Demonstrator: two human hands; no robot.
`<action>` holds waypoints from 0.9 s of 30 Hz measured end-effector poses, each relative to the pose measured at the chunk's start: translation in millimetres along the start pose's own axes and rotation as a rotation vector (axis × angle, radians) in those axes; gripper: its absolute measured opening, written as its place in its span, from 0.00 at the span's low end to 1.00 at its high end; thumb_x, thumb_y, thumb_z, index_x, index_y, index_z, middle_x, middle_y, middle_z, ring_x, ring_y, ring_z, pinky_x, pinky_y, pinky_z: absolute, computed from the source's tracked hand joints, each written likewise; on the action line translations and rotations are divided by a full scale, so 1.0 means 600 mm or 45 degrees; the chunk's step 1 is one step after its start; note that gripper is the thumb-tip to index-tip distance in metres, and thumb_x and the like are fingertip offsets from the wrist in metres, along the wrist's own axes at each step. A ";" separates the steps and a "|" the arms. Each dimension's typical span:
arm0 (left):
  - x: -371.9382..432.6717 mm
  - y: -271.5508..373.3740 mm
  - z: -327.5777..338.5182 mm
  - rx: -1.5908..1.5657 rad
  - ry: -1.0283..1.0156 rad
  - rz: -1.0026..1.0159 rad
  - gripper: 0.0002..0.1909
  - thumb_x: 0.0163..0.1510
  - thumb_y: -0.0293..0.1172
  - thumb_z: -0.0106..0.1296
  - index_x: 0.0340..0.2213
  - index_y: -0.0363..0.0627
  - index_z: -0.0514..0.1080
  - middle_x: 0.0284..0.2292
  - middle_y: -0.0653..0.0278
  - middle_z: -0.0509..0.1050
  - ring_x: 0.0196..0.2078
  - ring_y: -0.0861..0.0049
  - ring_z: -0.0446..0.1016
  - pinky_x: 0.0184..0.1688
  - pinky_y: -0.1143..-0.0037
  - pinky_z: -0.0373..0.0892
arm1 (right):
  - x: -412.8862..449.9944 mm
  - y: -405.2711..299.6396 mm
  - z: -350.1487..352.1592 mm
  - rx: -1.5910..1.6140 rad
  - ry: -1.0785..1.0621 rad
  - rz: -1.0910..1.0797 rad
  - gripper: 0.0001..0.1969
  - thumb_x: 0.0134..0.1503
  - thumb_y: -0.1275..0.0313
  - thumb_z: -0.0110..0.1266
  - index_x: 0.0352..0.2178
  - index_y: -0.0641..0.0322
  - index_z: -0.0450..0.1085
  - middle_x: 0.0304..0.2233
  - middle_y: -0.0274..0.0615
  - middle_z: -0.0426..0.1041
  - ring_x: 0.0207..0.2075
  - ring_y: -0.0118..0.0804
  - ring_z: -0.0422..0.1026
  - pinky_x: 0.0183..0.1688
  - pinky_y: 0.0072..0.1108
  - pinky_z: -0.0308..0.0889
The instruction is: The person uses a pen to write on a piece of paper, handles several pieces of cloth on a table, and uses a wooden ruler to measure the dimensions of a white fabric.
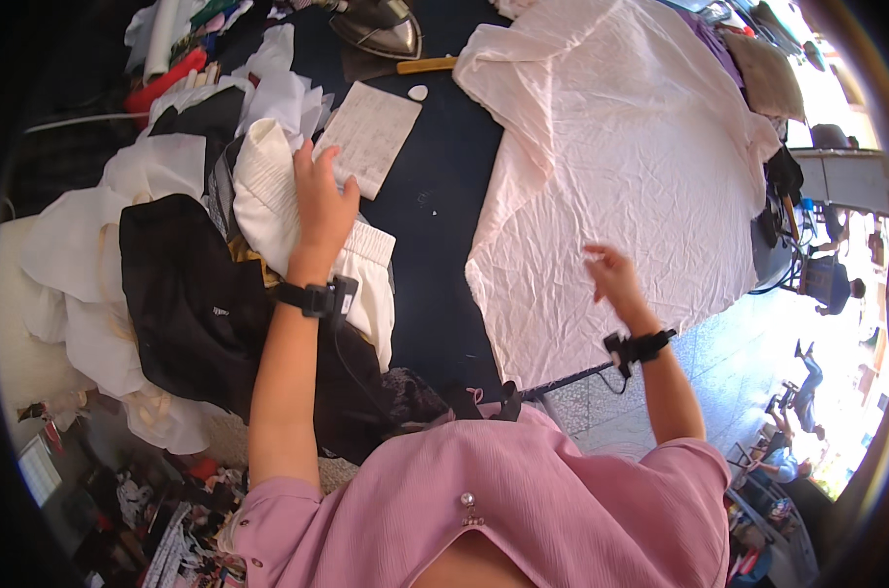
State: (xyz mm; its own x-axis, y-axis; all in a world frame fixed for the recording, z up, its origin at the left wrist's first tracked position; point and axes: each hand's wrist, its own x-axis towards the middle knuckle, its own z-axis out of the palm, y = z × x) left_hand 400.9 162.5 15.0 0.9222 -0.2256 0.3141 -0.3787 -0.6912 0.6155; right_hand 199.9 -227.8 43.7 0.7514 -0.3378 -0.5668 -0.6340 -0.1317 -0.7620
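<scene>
My left hand, its fingers apart and holding nothing, is over white elasticated fabric beside a sheet of paper with writing. My right hand is slightly blurred, fingers apart and empty, over a large wrinkled pale pink cloth. Whether it touches the cloth I cannot tell. The cloth lies spread on the right of the dark tabletop and hangs past its near right edge. Near the paper's upper corner lies a small white piece, likely tailor's chalk. Black straps with small devices are on both wrists.
A metal iron stands at the far side, near a yellow strip. Black garments and white fabrics are heaped at left. A brown cushion sits at far right. Several people are in the background at right.
</scene>
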 end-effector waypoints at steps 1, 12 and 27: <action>-0.002 0.014 0.003 0.131 0.010 0.088 0.22 0.44 0.22 0.52 0.43 0.37 0.63 0.53 0.40 0.55 0.56 0.46 0.53 0.56 0.61 0.55 | -0.022 0.045 0.005 -0.061 -0.005 -0.013 0.14 0.54 0.75 0.50 0.42 0.67 0.67 0.17 0.29 0.62 0.13 0.20 0.61 0.13 0.16 0.62; -0.076 0.277 0.177 0.202 -0.491 0.592 0.27 0.38 0.26 0.56 0.44 0.47 0.64 0.47 0.59 0.63 0.47 0.64 0.63 0.45 0.67 0.62 | -0.196 0.179 0.086 0.022 -0.148 0.017 0.14 0.53 0.72 0.50 0.42 0.64 0.65 0.15 0.33 0.65 0.12 0.24 0.63 0.15 0.20 0.59; -0.101 0.216 0.231 0.338 0.207 0.148 0.19 0.40 0.24 0.48 0.38 0.37 0.65 0.38 0.50 0.68 0.42 0.54 0.66 0.45 0.62 0.63 | -0.251 0.276 -0.074 0.156 -0.032 0.144 0.10 0.51 0.74 0.49 0.36 0.65 0.68 0.15 0.33 0.65 0.13 0.24 0.63 0.15 0.18 0.60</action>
State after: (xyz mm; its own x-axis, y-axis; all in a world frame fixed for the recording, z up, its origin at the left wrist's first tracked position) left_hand 306.9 -8.4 -24.3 0.8415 -0.2158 0.4953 -0.4272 -0.8270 0.3655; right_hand -26.1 -240.0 16.8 0.6816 -0.3205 -0.6578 -0.6892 0.0207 -0.7243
